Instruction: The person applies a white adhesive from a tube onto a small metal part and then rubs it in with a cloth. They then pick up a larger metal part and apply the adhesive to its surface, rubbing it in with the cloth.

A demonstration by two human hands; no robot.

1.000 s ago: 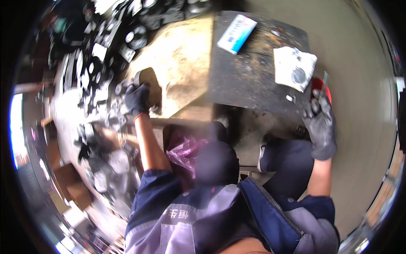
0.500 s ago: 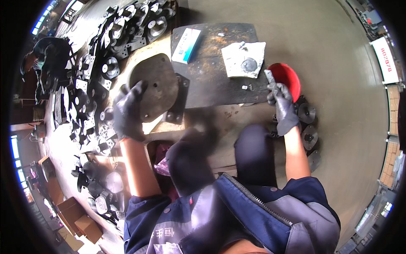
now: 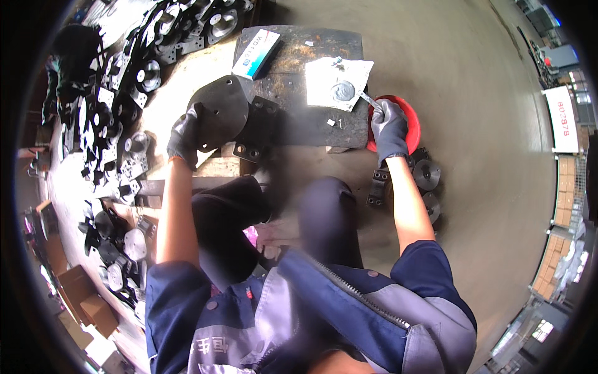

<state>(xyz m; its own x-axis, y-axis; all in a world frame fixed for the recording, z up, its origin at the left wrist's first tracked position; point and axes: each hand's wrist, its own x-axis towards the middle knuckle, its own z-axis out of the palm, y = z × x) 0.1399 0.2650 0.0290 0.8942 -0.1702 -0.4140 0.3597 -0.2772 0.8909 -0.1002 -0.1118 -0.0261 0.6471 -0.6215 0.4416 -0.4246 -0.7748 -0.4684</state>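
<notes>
My gloved left hand [image 3: 185, 136] grips the edge of a dark metal plate [image 3: 222, 111] with rounded corners and small holes, tilted up at the left of the board. A second dark bracket with holes [image 3: 260, 121] lies partly behind it. My gloved right hand [image 3: 390, 129] is closed around a flat grey spatula [image 3: 369, 98], over the rim of a red bowl [image 3: 412, 129]. The spatula's tip reaches the right edge of a white sheet [image 3: 317, 70], beside a round patch of grey paste [image 3: 343, 91]. Whether the tip touches the sheet, I cannot tell.
The sheet lies on a worn dark board [image 3: 293, 84] with a white-and-blue box [image 3: 256, 55]. Many metal brackets with discs [image 3: 148, 76] crowd the left side; several more discs [image 3: 427, 174] stand below the bowl. Another person [image 3: 75, 56] is at the far left.
My right hand has brought the spatula from above the bowl's left rim to the sheet's edge by the paste. The plate in my left hand has tilted slightly. The whole view has shifted.
</notes>
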